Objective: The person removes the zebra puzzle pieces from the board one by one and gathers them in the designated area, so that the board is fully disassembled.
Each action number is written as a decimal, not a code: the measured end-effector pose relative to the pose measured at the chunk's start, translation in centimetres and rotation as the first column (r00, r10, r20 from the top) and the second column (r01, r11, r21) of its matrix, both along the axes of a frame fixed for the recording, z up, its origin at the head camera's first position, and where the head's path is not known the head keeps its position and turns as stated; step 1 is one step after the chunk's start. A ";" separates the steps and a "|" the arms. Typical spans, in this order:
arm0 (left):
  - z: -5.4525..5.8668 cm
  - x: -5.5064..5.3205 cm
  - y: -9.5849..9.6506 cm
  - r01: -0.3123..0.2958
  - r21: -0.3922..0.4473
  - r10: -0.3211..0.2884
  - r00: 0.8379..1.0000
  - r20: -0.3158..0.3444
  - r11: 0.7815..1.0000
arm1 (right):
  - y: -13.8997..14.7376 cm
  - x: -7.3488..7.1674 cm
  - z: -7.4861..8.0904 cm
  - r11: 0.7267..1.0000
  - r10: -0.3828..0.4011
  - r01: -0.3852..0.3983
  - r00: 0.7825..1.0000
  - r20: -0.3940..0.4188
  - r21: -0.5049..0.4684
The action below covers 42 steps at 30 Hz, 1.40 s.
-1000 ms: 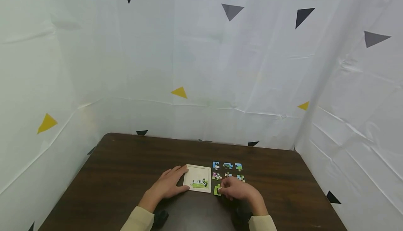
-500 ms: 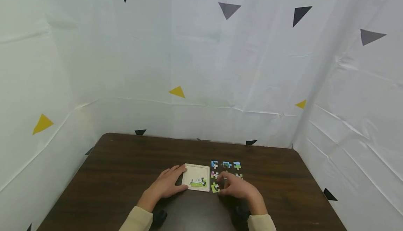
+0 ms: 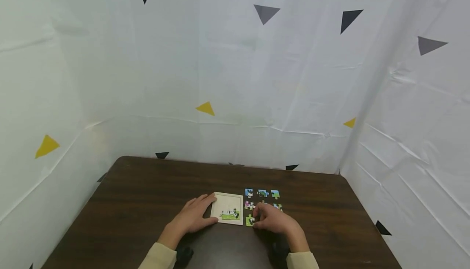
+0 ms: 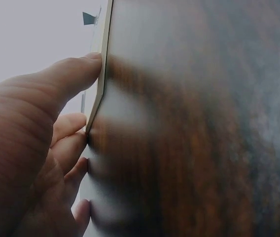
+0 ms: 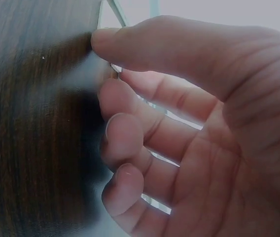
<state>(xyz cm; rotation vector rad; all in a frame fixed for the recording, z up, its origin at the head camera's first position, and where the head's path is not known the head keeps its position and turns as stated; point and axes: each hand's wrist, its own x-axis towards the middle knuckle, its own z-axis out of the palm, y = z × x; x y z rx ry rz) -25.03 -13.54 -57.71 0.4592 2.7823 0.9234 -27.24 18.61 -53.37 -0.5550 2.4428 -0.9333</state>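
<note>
A square pale wooden puzzle tray (image 3: pixel 227 200) lies on the table, with a green and black-and-white picture section (image 3: pixel 230 214) in its lower right part. My left hand (image 3: pixel 194 214) rests at the tray's left side, thumb by the near corner and fingers stretched along the edge. Just right of the tray, my right hand (image 3: pixel 275 219) pinches a green puzzle piece (image 3: pixel 249 220) at its right side with thumb and index finger. The other right fingers are curled in the right wrist view. Behind that hand lie loose puzzle pieces, including a pink-and-white one (image 3: pixel 249 205) and partly covered ones.
At the far side of the loose pieces is a row of blue-topped ones: a left piece (image 3: pixel 249 192), a middle piece (image 3: pixel 262 193) and a right piece (image 3: pixel 275 194). The dark wooden table (image 3: pixel 158 183) ends at a white curtain (image 3: pixel 235 77) with printed triangles.
The green piece tilted slightly, then came back nearly straight beside the tray. My right index finger lifted away and came down again by it. The left hand stays at the tray.
</note>
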 end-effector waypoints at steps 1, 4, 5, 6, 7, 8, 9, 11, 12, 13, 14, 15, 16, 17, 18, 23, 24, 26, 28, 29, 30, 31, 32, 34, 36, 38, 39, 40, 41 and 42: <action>0.0 0.0 0.0 0.000 0.000 0.000 1.000 0.001 1.000 | 0.0 0.1 0.0 1.000 -0.002 0.002 1.000 0.003 -0.002; -0.1 0.1 0.0 0.005 0.004 -0.005 1.000 0.008 1.000 | -0.1 0.2 0.1 1.000 -0.019 0.019 1.000 -0.007 0.012; -0.1 0.1 0.0 0.006 0.004 -0.006 1.000 0.010 1.000 | -0.2 0.3 0.3 1.000 -0.026 0.026 0.999 -0.020 0.014; -0.1 0.1 0.0 0.006 0.002 -0.006 1.000 0.010 1.000 | -0.3 0.3 0.4 0.999 -0.036 0.036 0.999 -0.036 0.014; -0.1 0.0 0.0 0.004 0.000 -0.004 1.000 0.008 1.000 | -0.4 0.2 0.6 0.999 -0.045 0.046 0.998 -0.054 0.014; -0.1 0.0 0.0 0.003 -0.005 -0.003 1.000 0.005 1.000 | -0.6 0.2 0.7 0.999 -0.053 0.054 0.995 -0.080 0.010; 0.0 0.0 -0.1 0.001 -0.007 -0.001 1.000 0.003 1.000 | -0.8 0.2 0.9 0.998 -0.059 0.060 0.993 -0.103 0.005; 0.1 0.0 0.0 0.000 -0.015 0.000 1.000 -0.001 1.000 | -1.4 0.1 1.1 0.998 -0.062 0.062 0.988 -0.141 -0.009; 0.2 0.1 0.0 0.000 -0.018 0.000 1.000 0.000 1.000 | -1.8 0.1 1.1 0.998 -0.059 0.058 0.987 -0.152 -0.013; 0.3 0.1 0.0 0.001 -0.016 -0.001 1.000 0.000 1.000 | -2.2 0.1 1.2 0.999 -0.049 0.047 0.986 -0.161 -0.014; 0.5 0.1 -0.1 0.002 -0.015 -0.002 1.000 0.002 1.000 | -2.6 0.0 1.2 0.999 -0.036 0.034 0.985 -0.167 -0.013; 0.6 0.1 -0.1 0.004 -0.012 -0.004 1.000 0.003 1.000 | -3.1 0.0 1.1 1.000 -0.022 0.021 0.986 -0.166 -0.010; 0.7 0.2 -0.1 0.006 -0.012 -0.006 1.000 0.003 1.000 | -3.5 0.0 1.1 1.000 -0.006 0.004 0.987 -0.163 -0.012; 0.8 0.2 -0.1 0.008 -0.006 -0.008 1.000 0.004 1.000 | -4.0 0.0 1.0 1.000 0.010 -0.011 0.987 -0.161 -0.004; 0.9 0.3 -0.1 0.013 -0.006 -0.013 1.000 0.002 1.000 | -4.4 0.0 0.9 1.000 0.027 -0.026 0.987 -0.156 0.004; 1.2 0.6 -0.1 0.018 0.011 -0.018 1.000 0.001 1.000 | -6.0 -0.1 0.4 0.996 0.088 -0.082 0.985 -0.151 0.047; 1.1 0.7 -0.1 0.017 0.009 -0.017 1.000 0.000 1.000 | -6.3 -0.1 0.4 0.995 0.096 -0.089 0.984 -0.152 0.052; 1.1 0.6 -0.1 0.016 0.003 -0.016 1.000 -0.006 1.000 | -6.8 -0.2 0.4 0.994 0.104 -0.097 0.983 -0.153 0.054; 1.0 0.4 -0.1 0.016 -0.002 -0.016 1.000 -0.013 1.000 | -7.2 -0.3 0.4 0.993 0.107 -0.099 0.982 -0.154 0.063; 1.0 0.3 -0.1 0.017 -0.002 -0.017 1.000 -0.014 1.000 | -7.3 -0.3 0.4 0.993 0.105 -0.095 0.982 -0.155 0.069; 0.9 0.2 -0.1 0.017 -0.004 -0.017 1.000 -0.012 1.000 | -7.4 -0.4 0.4 0.993 0.104 -0.093 0.982 -0.155 0.074; 0.9 0.1 -0.1 0.018 -0.005 -0.018 1.000 -0.012 1.000 | -7.5 -0.4 0.3 0.993 0.101 -0.090 0.983 -0.152 0.077; 0.9 0.1 -0.1 0.017 -0.001 -0.017 1.000 -0.006 1.000 | -7.6 -0.4 0.3 0.993 0.100 -0.089 0.983 -0.152 0.083; 0.7 0.1 -0.1 0.017 -0.004 -0.017 1.000 0.004 1.000 | -7.7 -0.5 0.0 0.993 0.097 -0.085 0.984 -0.150 0.087; 0.5 0.2 -0.2 0.020 -0.004 -0.020 1.000 0.010 1.000 | -7.7 -0.5 -0.3 0.993 0.094 -0.082 0.985 -0.146 0.086; 0.5 0.3 -0.2 0.027 0.002 -0.027 1.000 0.010 1.000 | -7.7 -0.4 -0.5 0.993 0.092 -0.081 0.986 -0.142 0.081; 0.5 0.3 -0.3 0.030 0.006 -0.030 1.000 0.009 1.000 | -7.7 -0.4 -0.5 0.994 0.091 -0.080 0.986 -0.141 0.080; 0.5 0.3 -0.3 0.032 0.011 -0.032 0.999 0.007 0.999 | -7.7 -0.4 -0.5 0.994 0.090 -0.079 0.986 -0.143 0.078; 0.6 0.3 -0.3 0.035 0.013 -0.035 0.999 0.005 0.999 | -7.7 -0.4 -0.5 0.994 0.091 -0.081 0.985 -0.146 0.076; 0.7 0.3 -0.3 0.035 0.016 -0.035 0.999 0.003 0.999 | -7.7 -0.4 -0.5 0.994 0.096 -0.086 0.984 -0.148 0.072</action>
